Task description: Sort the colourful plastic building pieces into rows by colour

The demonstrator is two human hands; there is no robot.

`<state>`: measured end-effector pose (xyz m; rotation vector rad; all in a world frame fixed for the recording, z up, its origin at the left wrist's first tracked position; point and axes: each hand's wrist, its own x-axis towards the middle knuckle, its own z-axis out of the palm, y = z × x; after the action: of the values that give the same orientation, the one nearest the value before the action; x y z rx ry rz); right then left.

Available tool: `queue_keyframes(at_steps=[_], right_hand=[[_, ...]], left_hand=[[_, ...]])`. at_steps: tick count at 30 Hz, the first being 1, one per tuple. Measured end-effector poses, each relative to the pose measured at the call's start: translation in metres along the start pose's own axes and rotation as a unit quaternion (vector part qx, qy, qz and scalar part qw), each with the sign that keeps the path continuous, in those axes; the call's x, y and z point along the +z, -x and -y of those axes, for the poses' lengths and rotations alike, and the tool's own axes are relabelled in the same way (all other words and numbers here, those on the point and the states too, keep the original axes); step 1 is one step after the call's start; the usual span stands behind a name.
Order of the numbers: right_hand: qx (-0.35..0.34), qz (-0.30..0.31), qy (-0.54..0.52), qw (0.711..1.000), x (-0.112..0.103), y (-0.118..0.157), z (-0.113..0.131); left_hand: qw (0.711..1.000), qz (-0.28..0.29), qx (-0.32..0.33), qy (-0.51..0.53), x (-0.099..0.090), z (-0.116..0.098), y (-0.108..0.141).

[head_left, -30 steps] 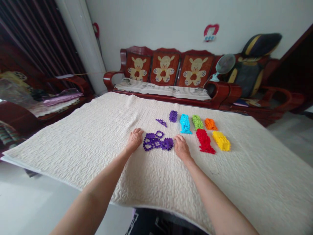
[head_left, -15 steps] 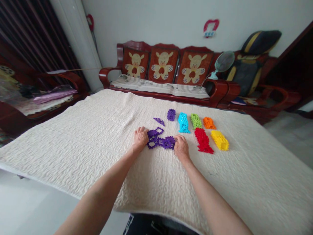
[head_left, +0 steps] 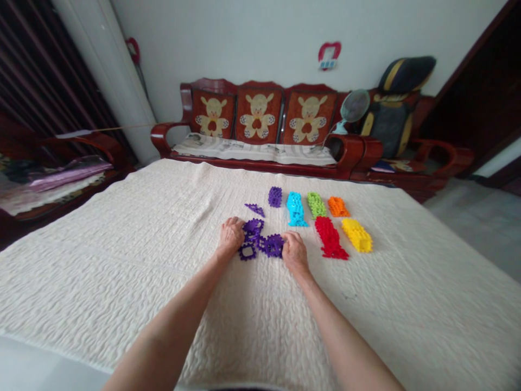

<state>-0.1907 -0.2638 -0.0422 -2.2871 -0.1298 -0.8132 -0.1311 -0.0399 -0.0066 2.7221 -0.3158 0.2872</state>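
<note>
Purple toy building pieces (head_left: 273, 245) with toothed edges lie on the quilted cover between my two hands. My left hand (head_left: 232, 234) has its fingers curled against the left side of an upper purple piece (head_left: 253, 229). A flat square purple frame (head_left: 247, 251) lies just below it. My right hand (head_left: 294, 251) grips the right end of the purple stack, its fingertips partly hidden. Beyond my hands lie a loose purple triangle piece (head_left: 255, 209) and a small purple block stack (head_left: 275, 196).
Right of the purple pieces stand stacks in light blue (head_left: 296, 208), green (head_left: 316, 205), orange (head_left: 337, 206), red (head_left: 330, 238) and yellow (head_left: 357, 235). A cream quilted cover (head_left: 163, 271) spreads over the table. Behind it is a wooden sofa (head_left: 166, 136) with bear cushions.
The view has turned a little to the right. My hands are slightly closer together, and the purple pieces between them have shifted, with the square frame now showing separately at lower left.
</note>
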Motion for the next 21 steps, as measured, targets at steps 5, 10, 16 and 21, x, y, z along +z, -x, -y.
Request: queue_keyframes(at_steps=[5, 10, 16, 21], right_hand=[[0.010, 0.015, -0.005, 1.000, -0.002, 0.001, 0.003], [0.011, 0.011, -0.010, 1.000, -0.002, 0.002, 0.003], [0.002, -0.002, -0.021, 1.000, -0.002, 0.002, 0.002], [0.006, 0.003, -0.030, 1.000, -0.004, 0.002, 0.005]], left_hand=[[0.999, -0.002, 0.025, 0.019, 0.005, -0.002, -0.011], [1.000, -0.015, 0.009, 0.019, 0.012, 0.018, -0.038], [0.998, -0.005, 0.048, 0.044, 0.027, 0.016, -0.090], [0.996, 0.032, 0.069, 0.039, 0.035, 0.001, -0.107]])
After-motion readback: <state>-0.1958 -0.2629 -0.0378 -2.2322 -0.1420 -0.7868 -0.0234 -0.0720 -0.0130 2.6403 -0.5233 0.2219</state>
